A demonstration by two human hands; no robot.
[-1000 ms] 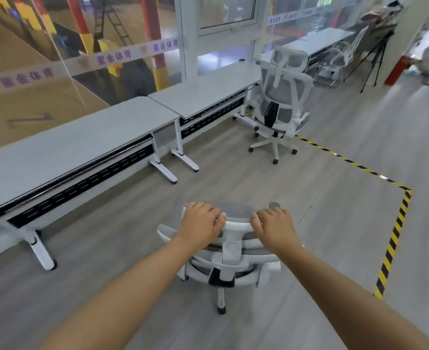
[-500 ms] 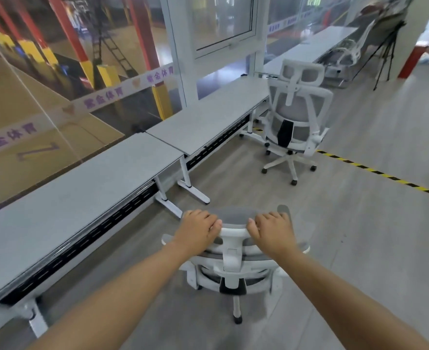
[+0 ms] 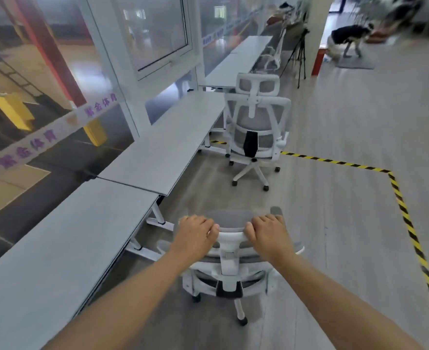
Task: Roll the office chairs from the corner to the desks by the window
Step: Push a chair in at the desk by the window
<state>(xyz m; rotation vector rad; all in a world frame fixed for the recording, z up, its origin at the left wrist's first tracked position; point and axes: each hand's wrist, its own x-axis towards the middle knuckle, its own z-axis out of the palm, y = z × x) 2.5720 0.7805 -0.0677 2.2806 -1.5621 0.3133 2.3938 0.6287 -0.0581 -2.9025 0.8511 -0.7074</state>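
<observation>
Head view: your left hand [image 3: 197, 234] and right hand [image 3: 267, 233] curl their fingers over the headrest of the chair [image 3: 229, 263], steering it beside the desk [image 3: 64, 238]; another chair [image 3: 257, 127] sits parked ahead at the next desk [image 3: 168, 145].

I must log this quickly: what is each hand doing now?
Left hand: closed on the top of the near chair.
Right hand: closed on the same chair top.
</observation>
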